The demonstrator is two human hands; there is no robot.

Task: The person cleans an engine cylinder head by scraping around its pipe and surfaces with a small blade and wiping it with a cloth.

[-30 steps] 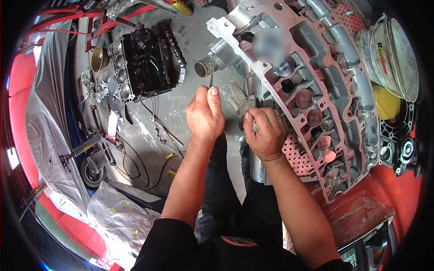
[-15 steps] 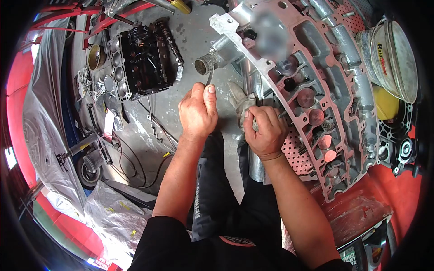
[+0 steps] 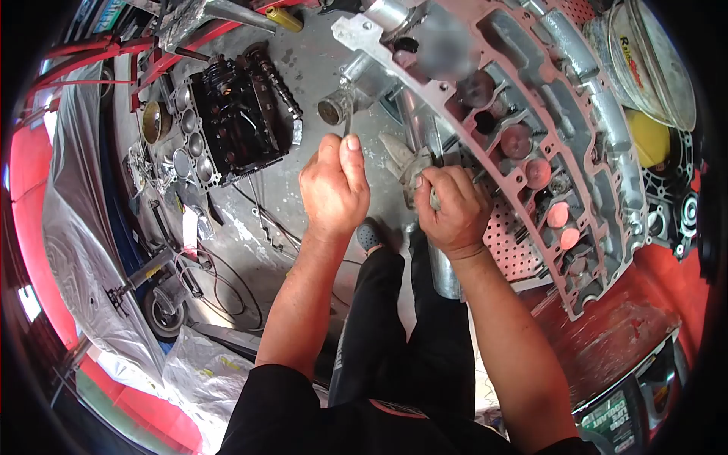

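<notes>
My left hand (image 3: 334, 186) is closed in a fist around a slim metal tool (image 3: 348, 125), which sticks up past the thumb. The tool's far end overlaps a short round metal fitting (image 3: 331, 111) that juts from the large aluminium engine casting (image 3: 500, 148); whether they touch is hard to tell. My right hand (image 3: 455, 206) is closed beside the casting's lower left edge, gripping a crumpled greyish-white rag (image 3: 406, 163). Part of the rag is hidden behind the fingers. A shiny metal cylinder (image 3: 446, 280) stands below that hand.
An engine block (image 3: 235, 121) and a camshaft (image 3: 280, 87) lie on the concrete floor at left. A red perforated panel (image 3: 512, 239) is under the casting. Plastic sheeting (image 3: 83, 220) hangs at far left; a white bucket (image 3: 652, 68) stands at right. Hoses (image 3: 227, 284) cross the floor.
The view has shifted slightly, bringing a shoe into sight between my arms. Both hands keep their grips, and the tool's end appears a little turned against the fitting.
</notes>
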